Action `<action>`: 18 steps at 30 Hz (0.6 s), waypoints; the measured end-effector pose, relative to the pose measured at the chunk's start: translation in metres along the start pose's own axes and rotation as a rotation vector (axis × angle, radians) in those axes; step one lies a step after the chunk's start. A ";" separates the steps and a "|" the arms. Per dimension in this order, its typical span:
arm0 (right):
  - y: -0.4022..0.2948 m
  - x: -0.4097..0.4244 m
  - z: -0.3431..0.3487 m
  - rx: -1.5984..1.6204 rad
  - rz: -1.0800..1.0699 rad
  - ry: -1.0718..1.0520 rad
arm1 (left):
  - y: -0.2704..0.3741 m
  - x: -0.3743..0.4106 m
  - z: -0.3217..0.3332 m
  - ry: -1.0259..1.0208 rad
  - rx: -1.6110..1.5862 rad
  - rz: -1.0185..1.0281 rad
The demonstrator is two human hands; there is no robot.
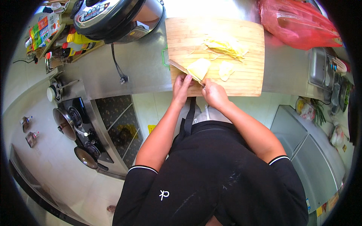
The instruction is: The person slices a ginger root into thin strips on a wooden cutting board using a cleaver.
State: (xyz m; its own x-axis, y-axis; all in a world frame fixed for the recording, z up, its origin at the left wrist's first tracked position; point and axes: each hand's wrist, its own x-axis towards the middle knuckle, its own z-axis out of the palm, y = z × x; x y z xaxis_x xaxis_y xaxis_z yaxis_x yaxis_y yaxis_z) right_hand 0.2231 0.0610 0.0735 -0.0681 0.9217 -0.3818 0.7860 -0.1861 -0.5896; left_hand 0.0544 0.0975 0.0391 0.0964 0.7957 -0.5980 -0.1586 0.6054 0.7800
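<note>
A wooden cutting board (246, 82) lies on the metal counter in front of me. My right hand (214, 92) is closed around the handle of a kitchen knife (178, 67), whose blade points up and to the left. Against the blade, low on the board, my left hand (182, 87) rests with its fingertips; whether it holds a slice there cannot be told. A pale yellow piece of food (199, 68) lies just beyond the blade, and a smaller pale piece (226, 70) is to its right. Farther back is a pile of thin yellow shreds (226, 48).
A black and steel electric cooker (118, 22) stands at the back left, its plug (123, 79) on the counter. A red plastic bag (297, 25) lies at the back right, near a metal tray (321, 67). Bottles, a gas stove (84, 127) and pans are at the left.
</note>
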 end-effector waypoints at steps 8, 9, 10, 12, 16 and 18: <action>-0.024 0.009 -0.046 0.141 0.026 -0.090 | -0.005 0.003 -0.006 0.028 0.042 -0.002; -0.023 0.015 -0.049 0.149 0.018 -0.025 | -0.004 0.003 -0.003 0.028 0.040 0.001; -0.022 0.020 -0.051 0.156 0.009 0.040 | -0.003 0.003 -0.002 0.029 0.038 0.005; -0.022 0.029 -0.053 0.109 -0.054 0.048 | -0.001 0.003 -0.003 0.026 0.067 -0.019; -0.019 0.047 -0.051 0.021 -0.116 -0.031 | 0.001 0.003 -0.002 0.022 0.060 -0.027; -0.018 0.050 -0.048 -0.004 -0.163 -0.004 | 0.003 0.003 -0.001 0.020 0.065 -0.027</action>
State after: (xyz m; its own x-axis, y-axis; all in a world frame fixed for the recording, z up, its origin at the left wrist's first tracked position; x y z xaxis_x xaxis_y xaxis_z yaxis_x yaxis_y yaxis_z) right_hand 0.2344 0.1270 0.0989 -0.1977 0.9381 -0.2843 0.7666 -0.0328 -0.6413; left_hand 0.0533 0.1015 0.0392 0.0803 0.7790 -0.6218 -0.0921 0.6269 0.7736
